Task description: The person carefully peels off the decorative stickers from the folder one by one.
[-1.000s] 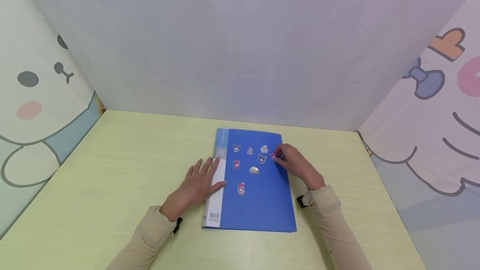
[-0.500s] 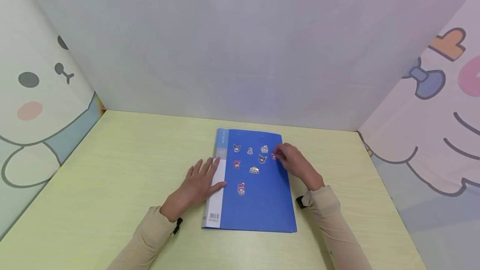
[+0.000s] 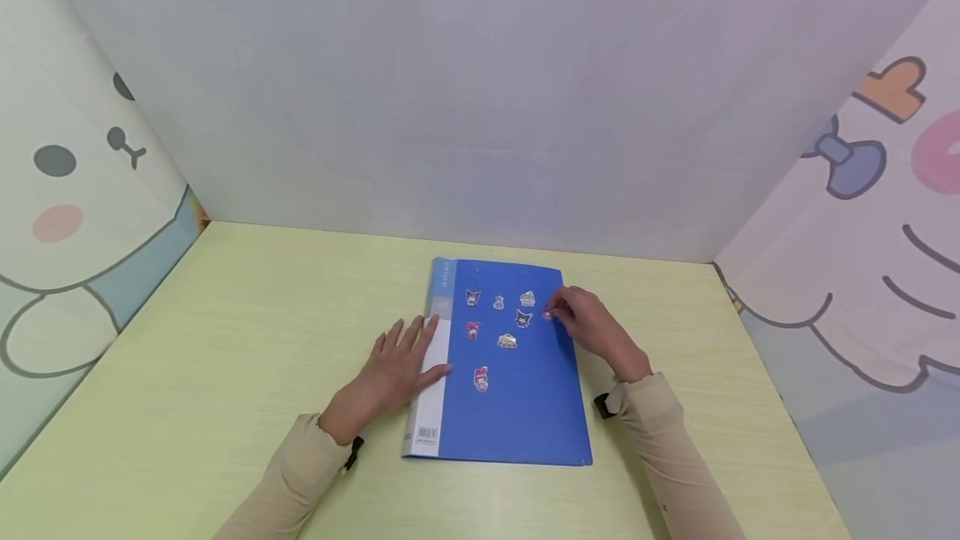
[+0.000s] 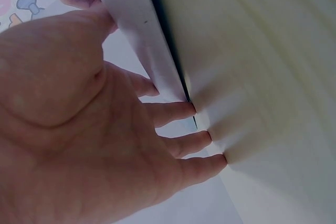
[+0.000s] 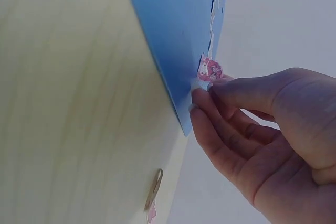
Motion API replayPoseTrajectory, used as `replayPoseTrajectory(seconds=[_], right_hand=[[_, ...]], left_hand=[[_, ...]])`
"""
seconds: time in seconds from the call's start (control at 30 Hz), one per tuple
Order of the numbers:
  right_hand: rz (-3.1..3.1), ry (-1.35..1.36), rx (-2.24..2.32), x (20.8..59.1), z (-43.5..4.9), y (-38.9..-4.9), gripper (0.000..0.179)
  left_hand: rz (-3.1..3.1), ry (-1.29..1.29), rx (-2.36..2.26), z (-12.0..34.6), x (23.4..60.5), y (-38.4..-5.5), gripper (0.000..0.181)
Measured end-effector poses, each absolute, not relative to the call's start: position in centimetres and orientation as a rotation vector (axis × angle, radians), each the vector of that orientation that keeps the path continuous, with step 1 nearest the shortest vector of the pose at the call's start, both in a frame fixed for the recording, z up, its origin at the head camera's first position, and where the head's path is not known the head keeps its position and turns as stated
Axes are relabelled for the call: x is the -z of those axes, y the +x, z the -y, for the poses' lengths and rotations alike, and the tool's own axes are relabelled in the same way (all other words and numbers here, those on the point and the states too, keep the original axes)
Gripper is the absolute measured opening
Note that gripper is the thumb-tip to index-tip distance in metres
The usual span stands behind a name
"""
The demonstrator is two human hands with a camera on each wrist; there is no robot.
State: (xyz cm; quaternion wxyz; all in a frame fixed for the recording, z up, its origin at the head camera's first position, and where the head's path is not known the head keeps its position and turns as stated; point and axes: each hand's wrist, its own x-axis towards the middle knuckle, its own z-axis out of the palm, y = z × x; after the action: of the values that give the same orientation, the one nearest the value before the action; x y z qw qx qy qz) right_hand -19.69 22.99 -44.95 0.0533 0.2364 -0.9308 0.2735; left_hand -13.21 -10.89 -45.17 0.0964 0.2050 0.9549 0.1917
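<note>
A blue file folder (image 3: pixel 510 415) with a pale spine lies on the table, several small cartoon stickers scattered over its cover. Between right thumb and fingers, my right hand (image 3: pixel 592 325) pinches a small pink sticker (image 5: pixel 211 70) by its edge, near the folder's right edge. One edge of that sticker appears to meet the cover; the fingers hide part of it. Just left of it is a dark cartoon sticker (image 3: pixel 522 319). My left hand (image 3: pixel 390 369) rests with fingers spread across the folder's spine (image 3: pixel 428 407), some fingertips reaching past it onto the table.
The pale wooden table (image 3: pixel 247 340) extends around the folder. A plain wall (image 3: pixel 480 107) stands behind, with cartoon-printed sheets (image 3: pixel 67 273) at both sides. A tan loop-like shape (image 5: pixel 154 190) shows low in the right wrist view; its kind I cannot tell.
My right thumb and fingers have shifted slightly up on the folder, and the pinched pink sticker now shows lower beneath them. My left hand stays in place.
</note>
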Motion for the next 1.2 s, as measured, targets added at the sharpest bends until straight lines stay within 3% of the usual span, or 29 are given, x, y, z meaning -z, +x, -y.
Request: replayPoseTrajectory(seconds=[1.2], right_hand=[[2.833, 0.651, -0.893, 44.7, -25.5, -18.8, 0.007]], left_hand=[[-2.812, 0.594, -0.569, 10.8, 44.7, -13.1, 0.079]])
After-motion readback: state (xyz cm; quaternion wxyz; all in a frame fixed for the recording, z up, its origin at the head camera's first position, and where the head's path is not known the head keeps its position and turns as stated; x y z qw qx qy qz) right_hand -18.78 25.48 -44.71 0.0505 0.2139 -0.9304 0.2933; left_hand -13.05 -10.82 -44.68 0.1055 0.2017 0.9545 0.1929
